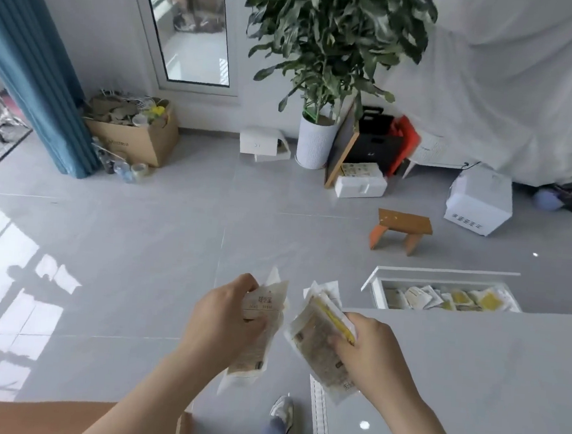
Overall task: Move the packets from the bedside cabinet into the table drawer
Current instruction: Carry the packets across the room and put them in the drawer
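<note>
Above the grey tiled floor, both hands are raised in front of the person, each closed around a bundle of packets. Left hand has its grip wrapped around a stack of pale packets that hang roughly upright, thumb across the front and fingers behind; the top packet bears a printed label. Right hand pinches a second stack from its right edge, thumb on top, with the packets tilted and fanned toward the left; a yellow-edged packet shows within the stack. The two bundles are just beside each other and do not touch.

To the right lies a grey surface, whose near corner is by the right hand. Beyond its far edge a white drawer stands open, and more packets lie inside it in an overlapping row, some pale, some yellow.

At the bottom, a shoe and a blue trouser leg show on the floor. Further off stand a small wooden stool, a potted plant in a white ribbed pot, a cardboard box filled with scraps, a blue curtain and a white appliance. A brown panel fills the lower left corner; I cannot tell what it is.
</note>
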`<state>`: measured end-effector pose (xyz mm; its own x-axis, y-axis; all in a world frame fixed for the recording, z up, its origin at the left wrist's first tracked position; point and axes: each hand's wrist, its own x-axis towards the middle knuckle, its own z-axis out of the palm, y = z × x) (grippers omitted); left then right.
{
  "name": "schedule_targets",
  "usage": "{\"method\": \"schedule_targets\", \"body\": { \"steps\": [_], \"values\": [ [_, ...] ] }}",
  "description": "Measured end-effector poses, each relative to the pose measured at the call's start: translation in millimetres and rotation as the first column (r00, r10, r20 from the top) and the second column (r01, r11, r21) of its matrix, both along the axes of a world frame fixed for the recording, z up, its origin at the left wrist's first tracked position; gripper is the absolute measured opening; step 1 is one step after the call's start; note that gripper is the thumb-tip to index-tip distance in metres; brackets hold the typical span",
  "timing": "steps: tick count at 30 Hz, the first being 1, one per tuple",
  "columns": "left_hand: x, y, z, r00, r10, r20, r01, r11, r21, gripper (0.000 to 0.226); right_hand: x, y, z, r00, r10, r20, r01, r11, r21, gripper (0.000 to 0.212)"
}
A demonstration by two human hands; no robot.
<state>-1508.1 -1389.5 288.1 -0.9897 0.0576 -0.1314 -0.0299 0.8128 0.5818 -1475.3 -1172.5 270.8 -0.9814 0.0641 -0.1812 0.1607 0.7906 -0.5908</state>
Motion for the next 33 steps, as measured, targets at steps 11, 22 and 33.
{"method": "schedule_targets", "body": {
  "steps": [11, 22, 33],
  "values": [
    [-162, 91, -12, 0.990, -0.129, 0.060, 0.130, 0.991, -0.026, 0.022, -129, 81, -13, 0.989, -0.129, 0.070, 0.129, 0.992, 0.009, 0.037],
    [-338, 152, -26, 0.915, -0.396, 0.077, 0.399, 0.917, -0.021, 0.021, -252, 117, -31, 0.926, -0.361, 0.113, 0.360, 0.933, 0.028, 0.038],
    [-489, 208, -25, 0.744, -0.661, 0.099, 0.667, 0.744, -0.042, 0.019, -349, 122, -34, 0.791, -0.596, 0.136, 0.595, 0.802, 0.054, 0.024]
  ]
}}
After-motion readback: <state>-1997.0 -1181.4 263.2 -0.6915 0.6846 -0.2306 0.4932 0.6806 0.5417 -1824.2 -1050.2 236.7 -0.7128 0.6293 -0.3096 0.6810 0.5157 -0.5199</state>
